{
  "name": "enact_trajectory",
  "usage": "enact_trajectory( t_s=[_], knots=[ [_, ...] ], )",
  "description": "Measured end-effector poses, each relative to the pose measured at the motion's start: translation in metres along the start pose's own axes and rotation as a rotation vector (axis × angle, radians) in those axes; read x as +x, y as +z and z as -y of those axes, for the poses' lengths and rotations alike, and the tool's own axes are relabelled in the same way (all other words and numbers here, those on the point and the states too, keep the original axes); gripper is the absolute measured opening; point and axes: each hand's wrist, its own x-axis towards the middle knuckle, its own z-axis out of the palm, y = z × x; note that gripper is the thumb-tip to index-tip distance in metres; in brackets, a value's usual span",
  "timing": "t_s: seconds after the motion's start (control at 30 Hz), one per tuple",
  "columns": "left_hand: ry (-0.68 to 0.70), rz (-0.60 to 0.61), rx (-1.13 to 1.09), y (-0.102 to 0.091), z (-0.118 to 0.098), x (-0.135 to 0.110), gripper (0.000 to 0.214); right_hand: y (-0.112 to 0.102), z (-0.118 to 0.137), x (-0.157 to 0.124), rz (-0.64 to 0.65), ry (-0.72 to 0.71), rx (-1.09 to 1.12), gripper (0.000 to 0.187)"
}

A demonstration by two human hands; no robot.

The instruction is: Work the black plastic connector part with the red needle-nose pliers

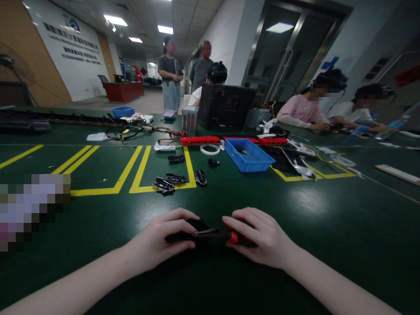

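Over the near part of the green table, my left hand (pixel 160 236) pinches a dark part (pixel 199 224) between thumb and fingers; the fingers hide most of it and its kind is unclear. My right hand (pixel 262 238) is closed around the red handles of a pair of pliers (pixel 215 232). The dark jaws point left and reach the part in my left hand; whether they grip it I cannot make out. Farther off lie several black plastic pieces (pixel 176 178) with bright edges, and a short black cylinder (pixel 214 162).
Beyond them are a blue bin (pixel 252 165) with a dark item inside, a white ring (pixel 210 152) and a red power strip (pixel 201 140). A black computer case (pixel 226 107) stands behind. People sit at the far side and right; two others stand.
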Motion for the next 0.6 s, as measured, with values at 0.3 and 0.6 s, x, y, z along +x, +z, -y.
enact_trajectory(
  t_s=[0.3,0.6],
  knots=[
    [-0.012,0.013,0.026,0.0037,0.0051,0.0001,0.014,0.0031,-0.0003,-0.0026,0.053,0.008,0.006,0.038],
    [-0.07,0.067,0.107,0.0051,0.0062,0.0038,0.013,0.0005,0.0019,0.0,0.19,0.083,0.038,0.04]
  ],
)
